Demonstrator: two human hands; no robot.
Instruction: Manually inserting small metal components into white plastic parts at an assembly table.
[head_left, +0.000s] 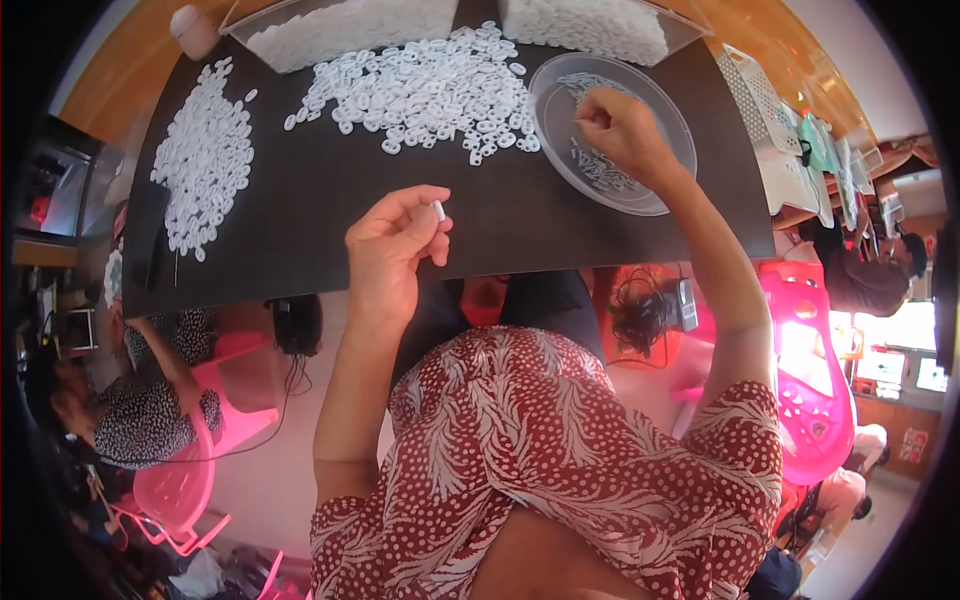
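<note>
My left hand (pixel 385 240) is raised over the near part of the dark table (pixel 520 225). Its thumb and fingers pinch a small white oval plastic piece (pixel 439 210), seen nearly edge-on. My right hand (pixel 628 132) is above a round clear plastic tray (pixel 672 125), fingertips curled together. Whatever those fingers may hold is hidden or too small to make out. Thin grey metal pins (pixel 603 172) lie scattered in the tray. Beyond my hands spreads a big heap of white oval pieces with holes (pixel 430 90). A second, narrower pile of white pieces (pixel 205 150) covers the table's left side.
Two clear bins of white pieces, a left bin (pixel 350 28) and a right bin (pixel 590 30), stand at the far edge. A white perforated basket (pixel 750 95) is beyond the right edge. Pink plastic chairs (pixel 815 390) flank me. Another person (pixel 150 420) sits at left.
</note>
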